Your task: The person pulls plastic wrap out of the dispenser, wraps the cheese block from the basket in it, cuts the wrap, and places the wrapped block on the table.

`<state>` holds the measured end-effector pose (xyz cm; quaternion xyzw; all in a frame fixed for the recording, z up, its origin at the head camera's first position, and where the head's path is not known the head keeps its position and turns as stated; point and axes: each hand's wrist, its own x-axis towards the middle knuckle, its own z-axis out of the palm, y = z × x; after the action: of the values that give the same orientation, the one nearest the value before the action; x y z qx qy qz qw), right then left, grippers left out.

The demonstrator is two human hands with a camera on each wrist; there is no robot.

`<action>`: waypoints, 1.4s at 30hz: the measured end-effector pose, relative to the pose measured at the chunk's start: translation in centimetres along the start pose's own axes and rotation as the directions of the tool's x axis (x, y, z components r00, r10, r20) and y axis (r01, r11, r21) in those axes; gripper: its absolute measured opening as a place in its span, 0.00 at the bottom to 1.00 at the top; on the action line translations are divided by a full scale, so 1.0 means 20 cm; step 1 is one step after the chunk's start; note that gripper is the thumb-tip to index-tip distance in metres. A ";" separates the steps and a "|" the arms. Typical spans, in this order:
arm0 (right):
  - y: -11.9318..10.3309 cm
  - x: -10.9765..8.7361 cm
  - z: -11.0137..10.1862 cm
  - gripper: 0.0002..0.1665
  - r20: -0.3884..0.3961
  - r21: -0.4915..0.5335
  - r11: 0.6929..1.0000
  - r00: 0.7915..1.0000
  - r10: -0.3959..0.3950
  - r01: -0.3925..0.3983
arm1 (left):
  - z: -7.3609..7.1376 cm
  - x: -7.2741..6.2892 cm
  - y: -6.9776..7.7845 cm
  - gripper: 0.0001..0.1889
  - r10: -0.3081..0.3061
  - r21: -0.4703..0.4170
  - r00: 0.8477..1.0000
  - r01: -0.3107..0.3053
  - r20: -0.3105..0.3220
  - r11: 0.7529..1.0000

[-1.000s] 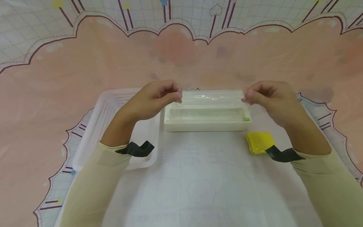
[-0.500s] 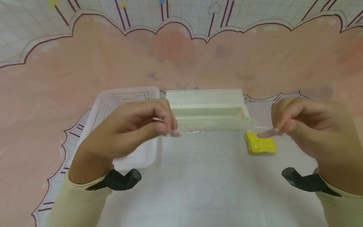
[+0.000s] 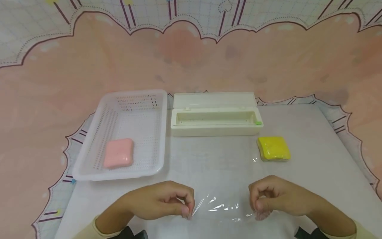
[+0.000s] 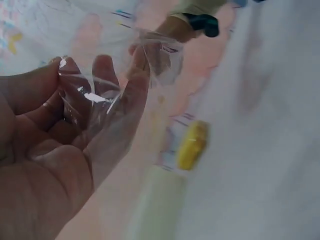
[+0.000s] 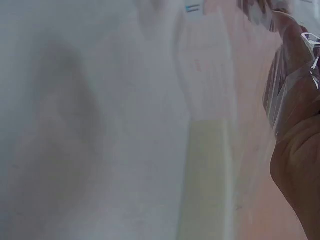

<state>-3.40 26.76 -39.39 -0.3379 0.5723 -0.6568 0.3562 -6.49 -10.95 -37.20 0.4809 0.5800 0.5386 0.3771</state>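
A clear sheet of cling film [image 3: 221,207] stretches between my two hands close over the near part of the table. My left hand [image 3: 167,200] pinches one side of it between thumb and fingertips; my right hand [image 3: 280,196] pinches the other. In the left wrist view the film [image 4: 107,102] drapes across the fingers of the left hand [image 4: 50,130]. Transparent folds [image 5: 282,95] also lie along the right hand [image 5: 300,135] in its wrist view. Beyond the right hand sits a yellow block [image 3: 274,148] in a shiny clear wrapping.
A white perforated basket [image 3: 162,132] stands at the left with a smooth pink rounded block [image 3: 118,152] inside. At the back middle is a long off-white box [image 3: 216,132], its lid [image 3: 213,100] raised. White sheeting [image 3: 310,132] covers the table.
Both hands have come down and back from the long box toward the near edge, bringing the film with them. The basket's pink block has come into sight. Basket, box and yellow block stayed put.
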 end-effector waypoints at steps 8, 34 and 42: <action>0.28 -0.02 -0.03 0.12 -0.035 0.157 0.929 0.938 0.344 -0.335 | 0.11 0.00 -0.34 0.08 -0.292 -0.077 0.956 0.289 -0.029 0.954; 0.44 -0.07 -0.12 0.20 -0.004 0.405 0.796 0.869 0.494 -0.450 | 0.22 -0.16 -0.53 0.16 -0.488 -0.543 0.844 0.310 -0.221 0.781; 0.40 -0.14 -0.14 0.18 -0.036 0.411 0.764 0.828 0.559 -0.498 | 0.26 -0.24 -0.49 0.19 -0.534 -0.662 0.822 0.289 -0.200 0.692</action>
<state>-3.64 29.74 -47.75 -0.0336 0.5302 -0.6526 0.5402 -1.73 -13.75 -48.00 0.0763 0.5323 0.6756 0.5043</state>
